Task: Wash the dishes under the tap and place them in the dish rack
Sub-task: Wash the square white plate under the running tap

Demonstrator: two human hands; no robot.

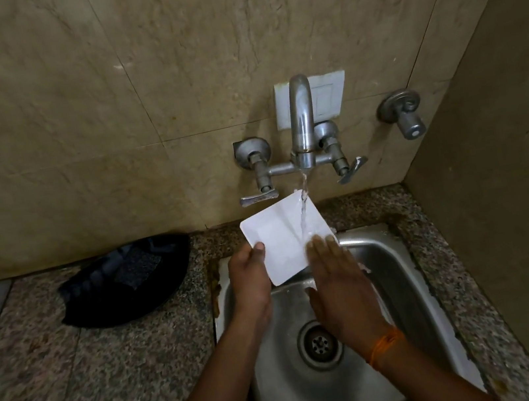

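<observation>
A square white plate (281,236) is held tilted over the steel sink (402,268), under the stream running from the wall tap (302,125). My left hand (251,277) grips the plate's lower left edge, thumb on its face. My right hand (336,279) lies flat with fingers stretched against the plate's lower right part, where the water lands. The sink's drain (320,344) shows between my forearms. An orange thread band sits on my right wrist.
A dark dish rack or basket (127,281) sits on the speckled granite counter (94,383) left of the sink. Two lever handles flank the tap, and a separate valve (405,115) sticks out on the right. A side wall closes in at right.
</observation>
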